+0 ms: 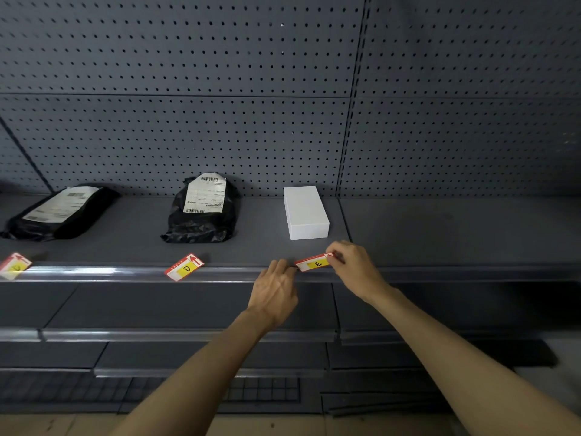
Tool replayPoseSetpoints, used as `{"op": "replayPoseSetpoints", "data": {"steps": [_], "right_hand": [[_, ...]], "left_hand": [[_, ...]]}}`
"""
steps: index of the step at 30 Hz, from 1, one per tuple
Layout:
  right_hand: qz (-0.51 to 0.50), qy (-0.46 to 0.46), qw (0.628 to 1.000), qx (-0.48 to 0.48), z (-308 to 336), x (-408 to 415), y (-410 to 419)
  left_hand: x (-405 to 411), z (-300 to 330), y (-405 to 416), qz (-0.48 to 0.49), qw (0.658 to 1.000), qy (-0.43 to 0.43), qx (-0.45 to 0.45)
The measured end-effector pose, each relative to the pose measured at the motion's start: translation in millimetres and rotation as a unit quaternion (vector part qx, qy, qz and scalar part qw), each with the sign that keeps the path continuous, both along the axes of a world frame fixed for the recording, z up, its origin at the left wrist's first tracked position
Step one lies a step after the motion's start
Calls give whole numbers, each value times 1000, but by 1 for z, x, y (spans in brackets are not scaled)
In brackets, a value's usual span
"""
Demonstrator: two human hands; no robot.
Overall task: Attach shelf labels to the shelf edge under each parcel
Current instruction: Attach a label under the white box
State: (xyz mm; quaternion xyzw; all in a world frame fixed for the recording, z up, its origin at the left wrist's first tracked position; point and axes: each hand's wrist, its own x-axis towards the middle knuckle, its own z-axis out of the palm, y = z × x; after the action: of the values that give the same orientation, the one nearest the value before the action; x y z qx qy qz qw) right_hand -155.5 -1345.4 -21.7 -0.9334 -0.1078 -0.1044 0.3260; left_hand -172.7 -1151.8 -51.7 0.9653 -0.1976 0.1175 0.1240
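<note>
We note the right hand [349, 265] pinching the E label [314, 262] against the shelf edge [220, 274] (just below the white box [305, 212]); the left hand's [276, 291] fingertips touch its other end

Three parcels [201, 209], three shelf labels [184, 267], two hands [275, 289], on one shelf [440, 228].

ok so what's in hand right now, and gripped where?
The E label: right hand pinches its right end, left hand fingertips meet its left end at the shelf edge, below the white box.
</note>
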Motion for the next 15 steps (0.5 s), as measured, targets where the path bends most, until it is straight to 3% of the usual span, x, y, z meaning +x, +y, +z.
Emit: {"op": "replayPoseSetpoints", "data": {"steps": [15], "right_hand": [[30,13,995,-95,0,4,11]], "left_hand": [[0,1,3,-3,1000,-3,2]]}}
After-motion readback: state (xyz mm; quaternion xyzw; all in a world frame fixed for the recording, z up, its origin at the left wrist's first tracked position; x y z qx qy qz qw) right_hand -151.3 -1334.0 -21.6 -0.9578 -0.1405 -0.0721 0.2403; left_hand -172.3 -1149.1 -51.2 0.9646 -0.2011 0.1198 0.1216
